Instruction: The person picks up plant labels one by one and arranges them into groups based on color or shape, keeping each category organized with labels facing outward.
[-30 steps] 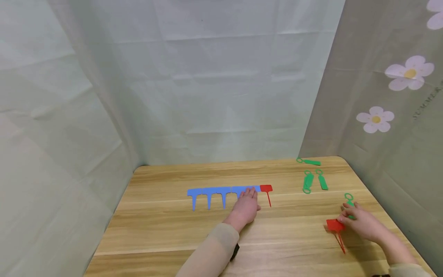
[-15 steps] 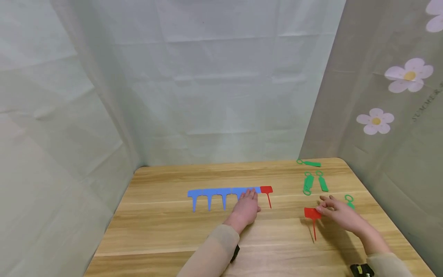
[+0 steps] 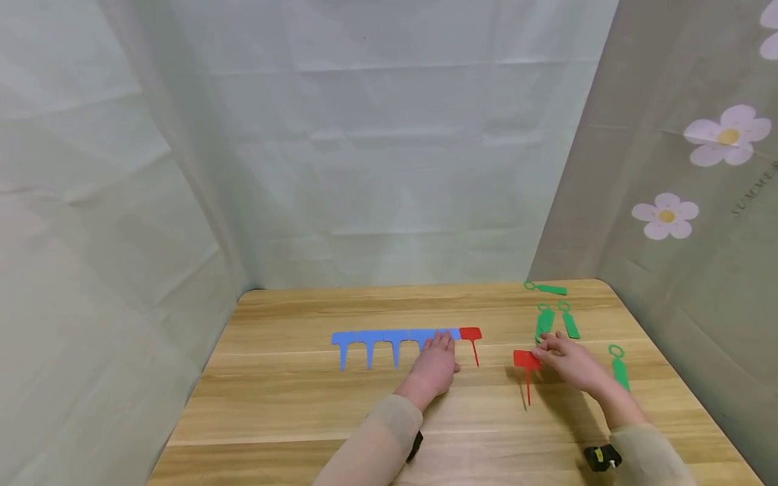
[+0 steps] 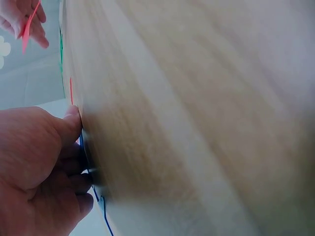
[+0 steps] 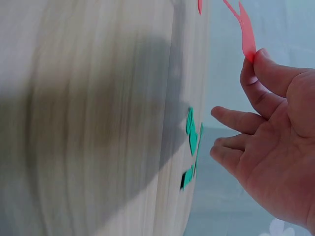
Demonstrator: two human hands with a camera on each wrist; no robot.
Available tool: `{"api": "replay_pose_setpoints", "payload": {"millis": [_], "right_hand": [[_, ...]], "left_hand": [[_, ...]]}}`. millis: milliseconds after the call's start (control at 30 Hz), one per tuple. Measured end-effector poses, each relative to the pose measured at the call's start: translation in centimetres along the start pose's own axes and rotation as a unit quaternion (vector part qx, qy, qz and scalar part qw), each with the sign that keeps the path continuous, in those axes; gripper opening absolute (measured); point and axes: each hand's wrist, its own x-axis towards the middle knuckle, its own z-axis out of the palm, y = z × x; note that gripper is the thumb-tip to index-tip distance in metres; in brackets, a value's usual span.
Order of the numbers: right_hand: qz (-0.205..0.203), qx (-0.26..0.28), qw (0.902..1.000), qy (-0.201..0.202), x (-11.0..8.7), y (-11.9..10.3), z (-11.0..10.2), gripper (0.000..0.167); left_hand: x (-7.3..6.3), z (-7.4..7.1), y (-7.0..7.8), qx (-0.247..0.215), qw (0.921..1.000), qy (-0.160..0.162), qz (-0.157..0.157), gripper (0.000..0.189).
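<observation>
red T-shaped tag (image 3: 526, 359): pinched at one corner, raised | blue T-shaped tags (image 3: 396, 335): flat, side-by-side row

- wood-grain surface (image 3: 273, 405), rounded far corners
- pale creased cloth (image 3: 395, 169) behind it
- right-hand cloth (image 3: 608, 189) with pale, yellow-centred flowers (image 3: 665, 216) and "summer" lettering (image 3: 756, 191)

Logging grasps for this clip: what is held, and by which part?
The right hand pinches a red tag by its broad head's edge; the left hand rests on blue tags.
</observation>
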Motion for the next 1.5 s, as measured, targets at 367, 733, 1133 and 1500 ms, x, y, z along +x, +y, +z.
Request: {"api": "replay_pose_setpoints", "payload": {"millis": [367, 733, 1133, 1500], "right_hand": [[-0.010, 0.002, 0.9999, -0.003, 2.7, -0.6, 1.0, 0.026], [-0.012, -0.003, 0.9999, 0.011, 5.1, -0.8, 1.4, 0.029], [-0.021, -0.030, 0.9990, 0.024, 7.6, -1.3, 1.5, 0.029], [-0.049, -0.085, 0.9946, 0.033, 9.6, -1.8, 2.3, 0.025]], "left_hand": [[0.1, 0.4, 0.0, 0.008, 1.0000, 0.004, 0.000, 0.063], [0.0, 0.3, 0.0, 0.010, 0.9999, -0.001, -0.002, 0.063], [0.2, 0.4, 0.1, 0.017, 0.9999, -0.003, -0.003, 0.062], [0.2, 0.1, 0.2, 0.016, 0.9998, -0.006, -0.006, 0.061]]}}
